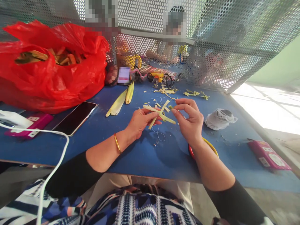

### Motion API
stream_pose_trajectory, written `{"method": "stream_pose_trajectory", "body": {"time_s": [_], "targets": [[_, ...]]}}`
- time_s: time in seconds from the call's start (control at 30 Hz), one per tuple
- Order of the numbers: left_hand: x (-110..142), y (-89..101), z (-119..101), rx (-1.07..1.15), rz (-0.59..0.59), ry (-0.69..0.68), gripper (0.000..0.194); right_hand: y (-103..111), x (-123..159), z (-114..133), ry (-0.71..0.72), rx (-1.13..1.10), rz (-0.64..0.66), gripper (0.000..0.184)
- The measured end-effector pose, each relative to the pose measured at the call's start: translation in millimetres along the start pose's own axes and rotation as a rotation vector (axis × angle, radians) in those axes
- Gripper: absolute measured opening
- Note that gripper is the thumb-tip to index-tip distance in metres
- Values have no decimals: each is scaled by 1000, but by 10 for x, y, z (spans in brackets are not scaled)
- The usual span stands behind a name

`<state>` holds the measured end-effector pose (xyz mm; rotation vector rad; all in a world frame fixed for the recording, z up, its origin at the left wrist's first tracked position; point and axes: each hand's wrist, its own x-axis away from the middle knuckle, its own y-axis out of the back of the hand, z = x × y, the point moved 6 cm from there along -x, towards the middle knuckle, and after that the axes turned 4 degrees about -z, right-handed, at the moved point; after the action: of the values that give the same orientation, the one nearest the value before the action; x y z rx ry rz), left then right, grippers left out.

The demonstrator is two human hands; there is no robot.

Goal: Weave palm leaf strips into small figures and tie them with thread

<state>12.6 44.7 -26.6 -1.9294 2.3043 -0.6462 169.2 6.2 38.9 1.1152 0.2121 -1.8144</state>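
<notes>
My left hand [138,122] is closed in a pinch on several pale green husk-like leaf strips [161,113], which cross over one another in front of its fingertips. Just to their right, my right hand [191,120] holds a small green piece [170,107] between thumb and forefinger. Whether that piece joins the strips I cannot tell. Thin light thread [161,136] curls on the blue table [150,159] below the hands. Beyond my left hand lie a broad pale husk piece [118,103] and a narrower yellow-green one [129,93].
A red plastic bag [82,75] with brownish pieces stands at left, near a dark phone [76,118] and pink power strip [35,126]. Scissors with yellow and red handles [211,147] lie partly under my right forearm. A perforated metal screen [145,18] rises behind; a white-wrapped roll [219,119] sits right.
</notes>
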Motion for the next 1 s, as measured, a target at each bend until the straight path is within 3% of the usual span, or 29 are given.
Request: {"method": "stream_pose_trajectory", "body": {"time_s": [0.3, 0.47, 0.6, 1.0], "targets": [[27, -49, 52, 49, 41, 56, 22, -150, 110, 41, 14, 106, 143, 11], [22, -39, 39, 34, 26, -22, 20, -177, 115, 2, -33, 109, 192, 11], [15, -40, 29, 6, 15, -87, 21, -187, 115, -45, -107, 47, 186, 10], [-6, -79, 101, 30, 41, -42, 34, -243, 173, -227, -370, -157, 161, 9]]}}
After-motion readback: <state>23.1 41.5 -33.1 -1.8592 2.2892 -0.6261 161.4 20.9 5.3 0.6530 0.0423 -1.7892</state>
